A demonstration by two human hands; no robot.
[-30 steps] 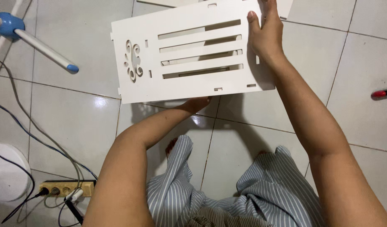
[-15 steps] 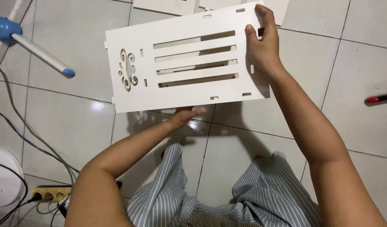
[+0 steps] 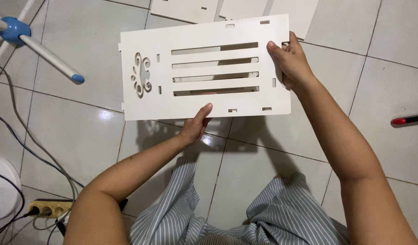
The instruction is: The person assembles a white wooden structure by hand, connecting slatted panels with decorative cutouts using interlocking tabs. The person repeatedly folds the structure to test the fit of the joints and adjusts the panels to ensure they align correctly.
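White cut-out panel (image 3: pixel 204 68) is held flat above the tiled floor (image 3: pixel 381 81), face up to the camera, long slots running across its middle and a scroll ornament near its left end. Right hand (image 3: pixel 293 63) is closed on the panel's right edge, thumb on the face and fingers behind. Left hand (image 3: pixel 195 127) supports the lower edge from beneath, thumb pressed to the front near the centre. Compared with half a second ago, the panel has swung closer to level and sits lower and more central in view; the left hand has moved up to the edge and the grips are unchanged. Further white panels (image 3: pixel 190 9) lie on the floor beyond. A red-tipped tool (image 3: pixel 408 120) lies well apart at right; cables and a power strip (image 3: pixel 45 209) at lower left
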